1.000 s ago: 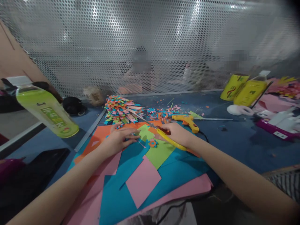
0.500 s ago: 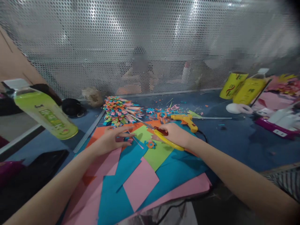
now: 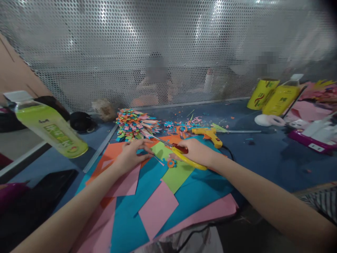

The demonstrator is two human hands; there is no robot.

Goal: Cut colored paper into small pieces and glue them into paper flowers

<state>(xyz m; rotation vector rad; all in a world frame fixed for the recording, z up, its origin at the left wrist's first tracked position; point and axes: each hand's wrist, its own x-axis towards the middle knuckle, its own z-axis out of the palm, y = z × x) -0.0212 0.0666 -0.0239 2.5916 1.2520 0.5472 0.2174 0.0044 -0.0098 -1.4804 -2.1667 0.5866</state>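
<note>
Blue desk (image 3: 252, 154): orange-blue paper flower (image 3: 171, 163) cut, pink square (image 3: 158, 209) uncut.
My right grip (image 3: 196, 151) encircles yellow scissors (image 3: 195, 164); left grip (image 3: 130, 156) half-curled, hold unclear.

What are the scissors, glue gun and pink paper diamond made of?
Scissors: blades likely metal, from their grey shine; yellow handle probably smooth plastic. Glue gun: probably plastic, moulded-looking yellow body. Pink diamond: matte paper or thin card, flat, crisp-edged.
</note>
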